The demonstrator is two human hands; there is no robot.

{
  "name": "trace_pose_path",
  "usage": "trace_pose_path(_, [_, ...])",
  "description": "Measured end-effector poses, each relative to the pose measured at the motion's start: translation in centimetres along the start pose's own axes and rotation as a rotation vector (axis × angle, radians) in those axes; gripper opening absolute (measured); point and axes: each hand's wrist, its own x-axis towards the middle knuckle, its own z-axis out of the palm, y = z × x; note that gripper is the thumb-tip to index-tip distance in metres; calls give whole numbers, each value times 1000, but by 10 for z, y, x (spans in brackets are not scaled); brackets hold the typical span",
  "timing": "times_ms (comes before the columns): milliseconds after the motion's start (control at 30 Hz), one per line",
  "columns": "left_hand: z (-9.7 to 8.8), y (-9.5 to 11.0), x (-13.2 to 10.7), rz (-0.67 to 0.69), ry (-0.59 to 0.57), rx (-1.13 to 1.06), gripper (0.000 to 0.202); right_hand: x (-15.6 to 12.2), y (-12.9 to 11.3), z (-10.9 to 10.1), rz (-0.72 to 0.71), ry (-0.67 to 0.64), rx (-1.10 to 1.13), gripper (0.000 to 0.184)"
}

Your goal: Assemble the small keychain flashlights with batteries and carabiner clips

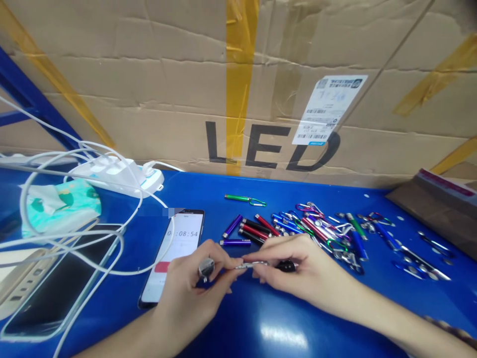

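Note:
My left hand (194, 283) and my right hand (294, 263) meet above the front of the blue table. Their fingertips pinch a small silver metal clip (255, 264) between them. A short cylinder with a round silver end (206, 268) is also tucked in the curled fingers of my left hand. Under the fingers of my right hand shows a glossy black piece (286, 266), mostly covered. Just behind the hands lie several small metal tubes, among them a purple tube (235, 243) and a red tube (266, 225). A green tube with a carabiner clip (244, 199) lies farther back.
Right of the tubes spreads a heap of coloured carabiner clips (331, 231). A phone showing a timer (186, 238) lies left. Beyond it are white cables (122, 248), a dark-screened phone (67, 283), a tissue pack (63, 201) and a power strip (115, 174). A large cardboard box (167, 74) stands behind.

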Motion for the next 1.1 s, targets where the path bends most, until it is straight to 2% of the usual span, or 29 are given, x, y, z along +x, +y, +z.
trace_pose_path(167, [-6, -10, 0, 190, -100, 166, 28, 4, 11, -3, 126, -156, 185, 29])
trace_pose_path(267, [-11, -16, 1, 236, -217, 239, 31, 7, 17, -2, 128, -160, 198, 26])
trace_pose_path(333, [-12, -17, 2, 239, -250, 266, 31, 7, 20, 0, 124, -148, 212, 25])
trace_pose_path(400, [-11, -15, 3, 217, -223, 269, 27, 8, 21, 1, 128, -129, 248, 24])
trace_pose_path(467, [-8, -11, 5, 135, -159, 230, 21, 8, 21, 4, 151, -95, 314, 25])
trace_pose_path(600, [0, 1, 11, -160, -39, -85, 29, 9, 18, 12, 201, -9, 446, 25])
trace_pose_path(667, [2, 6, 12, -234, 21, -241, 36, 9, 15, 18, 207, 48, 523, 24])
trace_pose_path(733, [3, 10, 10, -237, 76, -296, 40, 9, 13, 24, 195, 110, 614, 25])
trace_pose_path(800, [3, 13, 5, -192, 125, -264, 42, 9, 11, 30, 174, 155, 670, 27])
trace_pose_path(900, [4, 15, -2, -99, 178, -196, 46, 8, 10, 35, 147, 163, 662, 31])
trace_pose_path(1000, [3, 17, -4, -48, 123, -222, 44, 8, 7, 33, 107, 132, 608, 36])
trace_pose_path(1100, [0, 18, -2, -15, 50, -270, 33, 5, -1, 28, 115, 27, 570, 39])
